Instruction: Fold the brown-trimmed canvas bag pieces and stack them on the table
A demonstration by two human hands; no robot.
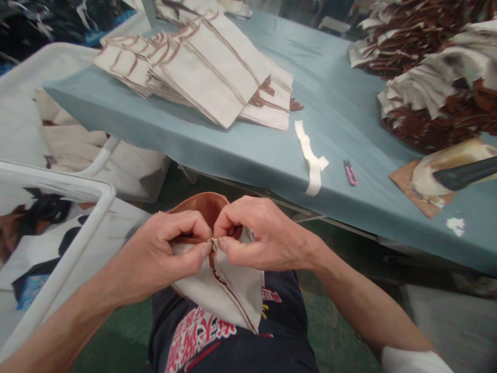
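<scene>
both hands low over the lap, and between them a cloth pouch (229,290): cream woven canvas, soft and creased, with a rust-brown lining showing in a rounded flap at the top and a thin brown seam running down its middle. the left hand (166,248) and right hand (264,233) meet at the upper edge, fingers (202,251) clamped together on the hem, thumbs tip to tip. just ahead, the desk (341,119) edge, draped in smooth blue-grey cloth, with open floor between it and the knees. on it, a fanned stack of flat cream pieces (202,67), a white strip (310,155) hanging over the edge, a small pink clipper (350,172) beside it, and ruffled cream-and-brown heaps (438,88) to the right. a white tube rail (77,233) crowds the left elbow.
</scene>
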